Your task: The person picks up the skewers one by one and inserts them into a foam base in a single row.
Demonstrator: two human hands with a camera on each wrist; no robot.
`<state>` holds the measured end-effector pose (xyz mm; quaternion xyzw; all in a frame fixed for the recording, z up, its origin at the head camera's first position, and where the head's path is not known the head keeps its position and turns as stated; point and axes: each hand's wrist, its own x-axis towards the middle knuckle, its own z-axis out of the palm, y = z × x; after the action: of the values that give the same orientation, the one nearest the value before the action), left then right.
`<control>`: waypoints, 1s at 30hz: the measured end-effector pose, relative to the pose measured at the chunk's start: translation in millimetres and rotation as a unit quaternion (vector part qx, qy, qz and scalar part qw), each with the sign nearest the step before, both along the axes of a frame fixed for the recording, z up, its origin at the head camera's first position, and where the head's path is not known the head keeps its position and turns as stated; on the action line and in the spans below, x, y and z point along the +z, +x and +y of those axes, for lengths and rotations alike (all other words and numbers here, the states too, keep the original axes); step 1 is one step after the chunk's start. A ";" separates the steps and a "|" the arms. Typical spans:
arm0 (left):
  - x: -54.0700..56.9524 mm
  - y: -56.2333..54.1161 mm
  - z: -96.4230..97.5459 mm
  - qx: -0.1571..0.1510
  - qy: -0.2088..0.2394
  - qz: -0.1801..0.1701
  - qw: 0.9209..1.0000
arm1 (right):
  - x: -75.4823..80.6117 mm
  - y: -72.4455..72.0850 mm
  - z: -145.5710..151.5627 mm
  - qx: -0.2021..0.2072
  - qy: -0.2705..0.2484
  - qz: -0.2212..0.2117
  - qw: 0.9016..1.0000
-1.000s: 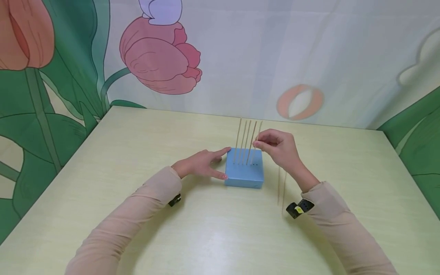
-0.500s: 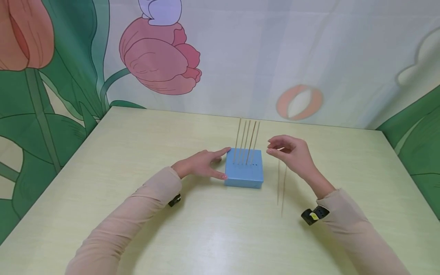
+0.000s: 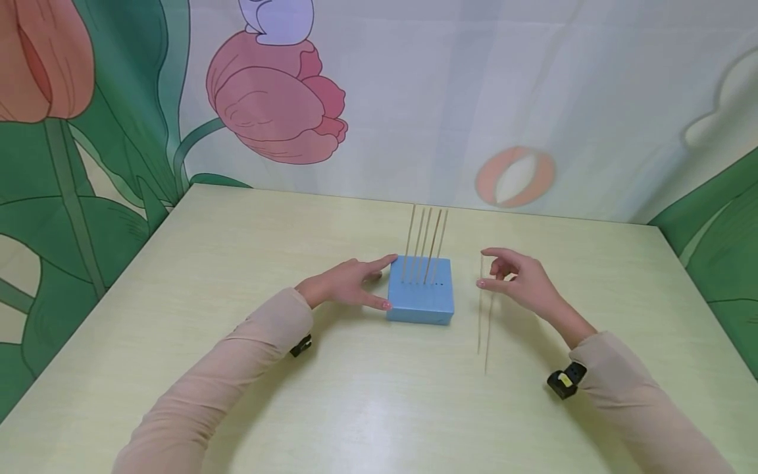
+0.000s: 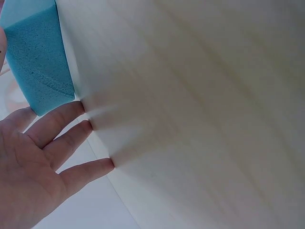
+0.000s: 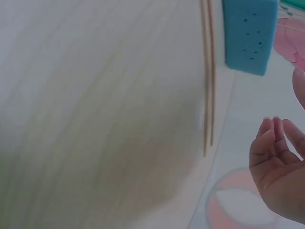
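A light-blue foam block (image 3: 420, 301) lies on the table, with several thin wooden sticks (image 3: 408, 243) standing in a row of holes. Two small holes show right of the row. My left hand (image 3: 348, 282) touches the block's left side with thumb and index finger; its other fingers (image 4: 66, 143) spread straight, tips at the table. My right hand (image 3: 524, 280) hovers right of the block with thumb and index finger apart, over two loose wooden sticks (image 3: 489, 329) lying side by side. In the right wrist view this hand is apart from those sticks (image 5: 212, 105).
The pale wood-grain table (image 3: 379, 408) spreads around both hands. Behind its far edge hangs a cloth (image 3: 403, 118) printed with tulips and leaves. Small holes mark the block face (image 5: 252, 38) in the right wrist view.
The right hand lets go of the rightmost upright stick, which stays standing in the block. That hand moves right and toward the person, over the loose sticks. The left hand stays put.
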<state>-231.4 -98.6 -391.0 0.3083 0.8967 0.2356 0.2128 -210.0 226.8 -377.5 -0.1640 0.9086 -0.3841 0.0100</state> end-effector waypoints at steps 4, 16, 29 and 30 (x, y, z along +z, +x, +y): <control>0.4 -0.1 -0.2 -0.001 0.001 -0.003 1.000 | -5.0 -2.3 9.4 0.014 0.043 -0.020 0.999; 0.0 0.6 -0.9 -0.001 0.003 -0.002 1.000 | -22.5 -10.4 30.3 0.030 0.127 -0.038 0.991; 0.6 1.0 -0.8 0.001 0.002 0.000 1.000 | -33.0 -16.4 36.3 0.041 0.171 -0.067 0.982; 0.4 0.9 -0.8 0.001 0.001 0.000 1.000 | -32.4 -16.4 35.9 0.042 0.171 -0.068 0.982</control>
<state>-230.5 -99.4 -390.5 0.3077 0.8967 0.2371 0.2122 -226.4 262.7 -409.9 -0.1712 0.9505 -0.2323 0.1156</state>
